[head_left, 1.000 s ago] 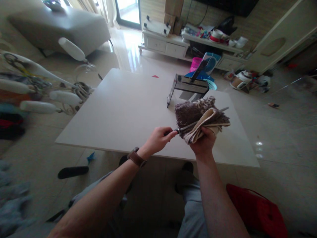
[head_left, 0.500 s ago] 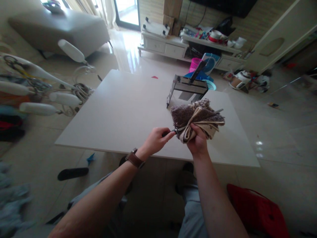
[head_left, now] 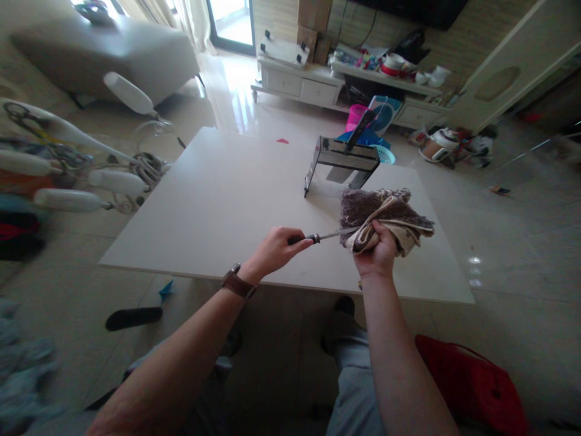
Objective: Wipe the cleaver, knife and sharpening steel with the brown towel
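Note:
My left hand [head_left: 284,243], with a brown-strapped watch on the wrist, is closed round the black handle of a tool [head_left: 334,234] with a long, thin metal shaft. The shaft runs into the folds of a brown and beige cloth [head_left: 363,209], which hides its far end; I cannot make out the tool's exact kind. My right hand [head_left: 379,251] grips the bunched cloth from below, thumb on top. Both hands are above the near part of a white table [head_left: 218,206]. Behind the cloth, a black and grey metal frame with a raised black handle [head_left: 347,151] stands on the table.
A small red piece [head_left: 282,141] lies by the table's far edge. White lamp arms [head_left: 122,181] crowd the left side. A red bag [head_left: 472,381] rests on the floor at the right. Baskets, including a pink basket [head_left: 356,118], stand behind the table before a white cabinet [head_left: 299,85].
The cloth and my right hand have moved to the right. My left hand has shifted slightly left, and more of the metal shaft now shows outside the cloth.

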A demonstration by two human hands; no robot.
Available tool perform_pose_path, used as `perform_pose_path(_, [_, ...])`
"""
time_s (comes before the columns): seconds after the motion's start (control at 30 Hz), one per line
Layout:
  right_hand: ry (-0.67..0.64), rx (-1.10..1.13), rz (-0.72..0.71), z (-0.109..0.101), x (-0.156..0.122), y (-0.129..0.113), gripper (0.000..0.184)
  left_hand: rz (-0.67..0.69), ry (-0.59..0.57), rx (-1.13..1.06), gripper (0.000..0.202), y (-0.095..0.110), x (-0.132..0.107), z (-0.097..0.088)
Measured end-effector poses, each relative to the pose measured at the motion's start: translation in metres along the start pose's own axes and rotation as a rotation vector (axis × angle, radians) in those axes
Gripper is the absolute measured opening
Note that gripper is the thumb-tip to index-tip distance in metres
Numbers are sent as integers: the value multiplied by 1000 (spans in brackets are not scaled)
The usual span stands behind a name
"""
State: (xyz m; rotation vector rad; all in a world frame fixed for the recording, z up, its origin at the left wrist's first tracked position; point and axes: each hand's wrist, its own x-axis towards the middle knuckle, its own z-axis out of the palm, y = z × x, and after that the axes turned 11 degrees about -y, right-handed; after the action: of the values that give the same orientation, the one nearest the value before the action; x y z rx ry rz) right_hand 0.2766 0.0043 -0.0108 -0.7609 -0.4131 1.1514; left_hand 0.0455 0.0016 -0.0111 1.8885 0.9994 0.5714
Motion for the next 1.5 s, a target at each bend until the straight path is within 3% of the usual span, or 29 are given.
perform_pose_path(0.17, [98, 17, -41, -4, 3, -10, 12, -31, 70, 183, 27, -6, -2, -7])
perform_pose_path(0.37, [97, 19, -69, -11, 6, -11, 14, -45, 139, 307, 19, -8, -3, -13])
perform_pose_path(0.93, [90, 23, -81, -22, 12, -12, 13, -23, 189, 275, 14, -13, 0, -17])
perform_pose_path(1.2, [57, 55, -49, -8, 2, -14, 14, 18, 269, 323, 16, -15, 0, -12])
perform_pose_path(1.5, [-43, 45, 12, 7, -10, 7, 12, 66, 339, 396, 18, 0, 4, 5])
